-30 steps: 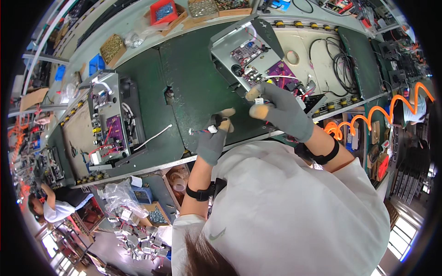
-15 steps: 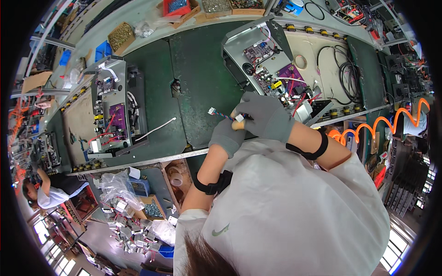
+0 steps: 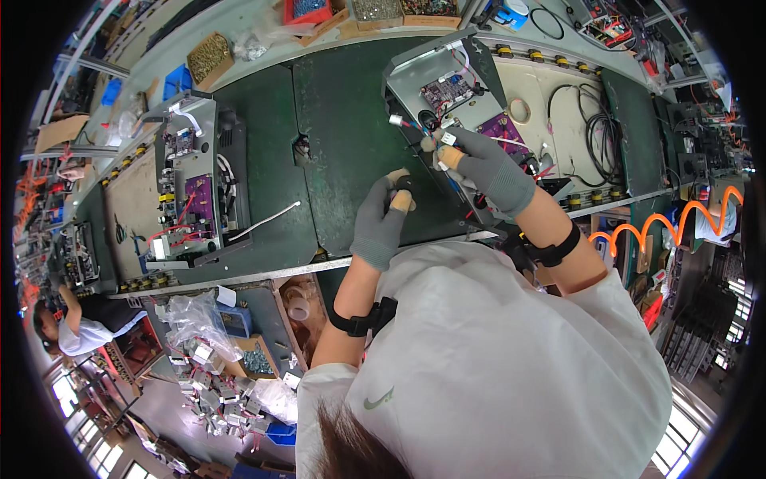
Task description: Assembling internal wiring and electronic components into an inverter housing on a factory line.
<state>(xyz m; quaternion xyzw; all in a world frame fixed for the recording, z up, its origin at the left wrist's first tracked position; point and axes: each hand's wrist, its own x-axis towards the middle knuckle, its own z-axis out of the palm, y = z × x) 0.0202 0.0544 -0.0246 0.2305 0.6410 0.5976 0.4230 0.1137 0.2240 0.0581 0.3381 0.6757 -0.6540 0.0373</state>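
My right hand (image 3: 487,168), in a grey glove with tan fingertips, is closed on a wire harness with white plug connectors (image 3: 448,139). One end of the harness, a white plug (image 3: 396,120), sticks out to the left. The hand is over the near side of a grey metal chassis (image 3: 415,76) carrying circuit boards, partly hiding its wiring. My left hand (image 3: 381,219), gloved alike, hovers over the dark green bench mat (image 3: 343,104) left of that chassis. Its thumb and forefinger are bent and apart, and nothing shows held between them.
A second chassis (image 3: 209,152) with boards and loose wires stands on the left. A black cable coil (image 3: 602,132) and a tape roll (image 3: 519,111) lie at right. Screw boxes (image 3: 210,60) line the back. An orange coiled hose (image 3: 650,227) hangs at the right.
My hands have come apart. The right has moved up and right to the chassis with the wire harness; the left has let go and shifted slightly left.
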